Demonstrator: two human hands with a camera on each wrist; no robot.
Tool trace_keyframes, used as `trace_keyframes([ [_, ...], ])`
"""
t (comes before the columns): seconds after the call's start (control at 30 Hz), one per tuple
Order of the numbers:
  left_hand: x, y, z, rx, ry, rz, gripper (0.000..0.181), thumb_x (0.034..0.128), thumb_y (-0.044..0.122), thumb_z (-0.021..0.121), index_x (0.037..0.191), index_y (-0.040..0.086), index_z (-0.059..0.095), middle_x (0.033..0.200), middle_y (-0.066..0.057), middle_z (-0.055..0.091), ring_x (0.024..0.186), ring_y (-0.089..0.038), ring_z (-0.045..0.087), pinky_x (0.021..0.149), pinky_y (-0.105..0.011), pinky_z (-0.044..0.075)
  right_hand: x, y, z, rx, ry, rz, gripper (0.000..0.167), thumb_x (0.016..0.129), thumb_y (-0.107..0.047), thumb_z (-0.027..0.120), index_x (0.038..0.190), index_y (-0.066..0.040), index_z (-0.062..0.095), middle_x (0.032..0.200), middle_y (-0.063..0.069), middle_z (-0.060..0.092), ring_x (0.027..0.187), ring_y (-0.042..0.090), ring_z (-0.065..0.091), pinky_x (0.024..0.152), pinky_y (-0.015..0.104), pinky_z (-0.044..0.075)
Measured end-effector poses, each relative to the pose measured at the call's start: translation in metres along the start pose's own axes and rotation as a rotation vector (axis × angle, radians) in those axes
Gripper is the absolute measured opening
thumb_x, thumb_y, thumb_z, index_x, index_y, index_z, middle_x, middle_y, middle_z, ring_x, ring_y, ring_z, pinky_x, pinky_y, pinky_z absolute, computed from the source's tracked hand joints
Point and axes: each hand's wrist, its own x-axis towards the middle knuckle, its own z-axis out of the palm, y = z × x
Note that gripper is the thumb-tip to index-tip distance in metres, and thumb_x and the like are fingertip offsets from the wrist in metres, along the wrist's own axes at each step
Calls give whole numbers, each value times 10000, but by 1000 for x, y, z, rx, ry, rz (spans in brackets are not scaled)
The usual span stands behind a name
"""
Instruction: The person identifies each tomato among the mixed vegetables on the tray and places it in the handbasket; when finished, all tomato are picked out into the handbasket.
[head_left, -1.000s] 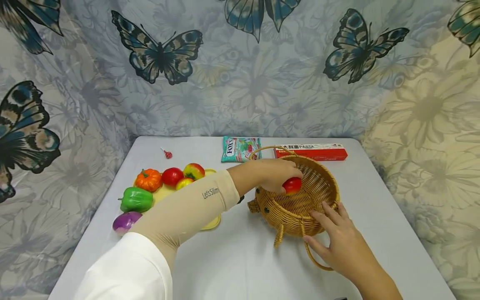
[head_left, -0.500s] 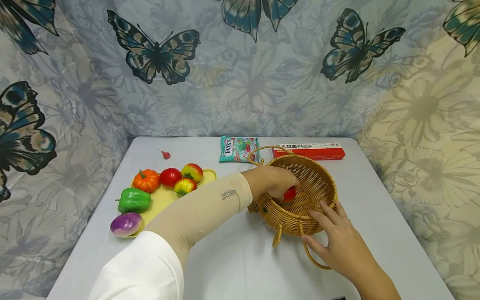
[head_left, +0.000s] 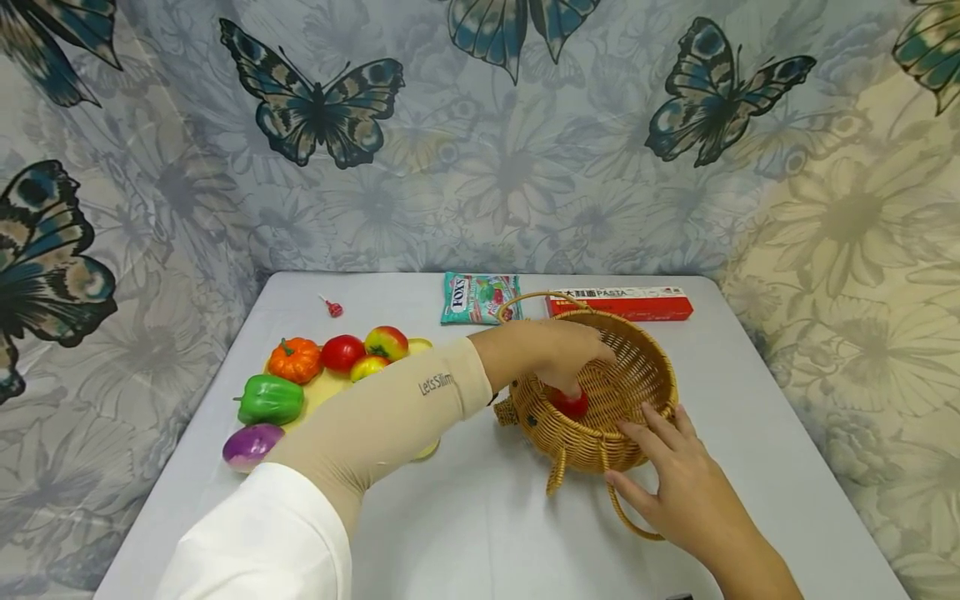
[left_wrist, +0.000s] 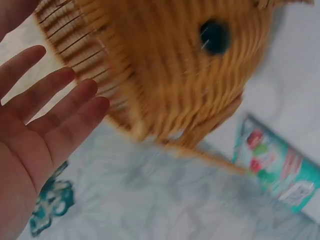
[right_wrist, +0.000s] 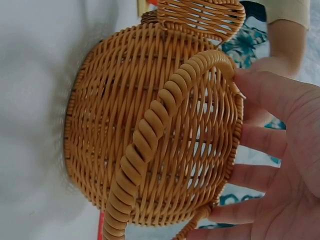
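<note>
In the head view my left hand point(head_left: 576, 354) reaches into the wicker basket point(head_left: 652, 367) from the left. A red round fruit point(head_left: 570, 407), partly covered by that hand, lies low inside the basket. My left hand point(left_wrist: 42, 135) shows straight, spread fingers in the left wrist view, with nothing in the palm. My right hand point(head_left: 678, 483) rests its fingers along the basket's near right rim, the thumb beside the rope-like handle point(head_left: 633, 525). From the right wrist view, the right hand's point(right_wrist: 270, 160) extended fingers meet the rim; some fingertips are hidden behind it.
On the left, a yellow tray point(head_left: 322, 387) bears a pumpkin point(head_left: 296, 360), a green pepper point(head_left: 270, 399), a purple vegetable point(head_left: 251, 446) and several red and yellow fruits. A lollipop point(head_left: 333, 308), a FOX'S bag point(head_left: 474, 298) and a pasta box point(head_left: 652, 306) lie at the back.
The left hand lowered the red fruit into the basket and let go; its fingers have spread and lifted a little from it. The right hand has stayed on the rim.
</note>
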Motion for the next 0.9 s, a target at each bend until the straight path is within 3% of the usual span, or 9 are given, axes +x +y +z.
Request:
trace_keyframes([
  [0.2, -37, -10, -18, 10, 68, 2, 784, 959, 414, 703, 1619, 328, 287, 1681, 32, 261, 1532, -154, 293, 1210, -344, 340, 1, 0, 0, -5, -1, -10, 610, 786, -405, 878, 1292, -126, 684, 1458, 282, 534, 1337, 692, 351, 840, 799, 451],
  [0.43, -82, -45, -11, -54, 118, -31, 775, 950, 390, 725, 1608, 268, 334, 1660, -6, 302, 1531, -206, 294, 1222, -403, 322, 1, 0, 0, -1, -32, 4, 617, 798, -428, 867, 1299, -121, 679, 1470, 287, 518, 1359, 695, 310, 883, 821, 406],
  [0.57, -104, -75, 7, -87, 101, -101, 780, 946, 385, 735, 1607, 258, 342, 1644, -17, 340, 1529, -224, 303, 1228, -430, 312, 2, 1, 1, 1, -11, -11, 613, 781, -407, 882, 1276, -105, 684, 1455, 291, 529, 1349, 701, 318, 888, 825, 397],
  [0.7, -126, -101, 34, -128, 68, -190, 786, 941, 395, 741, 1606, 258, 346, 1643, -33, 347, 1518, -254, 326, 1221, -469, 324, 4, 1, 2, 0, 9, -23, 606, 767, -399, 892, 1249, -93, 687, 1445, 294, 536, 1324, 711, 342, 868, 825, 406],
  [0.9, -153, -121, 82, -237, 50, -237, 756, 933, 331, 756, 1586, 215, 392, 1628, -61, 365, 1484, -288, 380, 1198, -483, 359, 6, 3, 3, 0, 30, -42, 610, 750, -404, 901, 1227, -86, 692, 1424, 305, 549, 1286, 733, 363, 838, 829, 410],
])
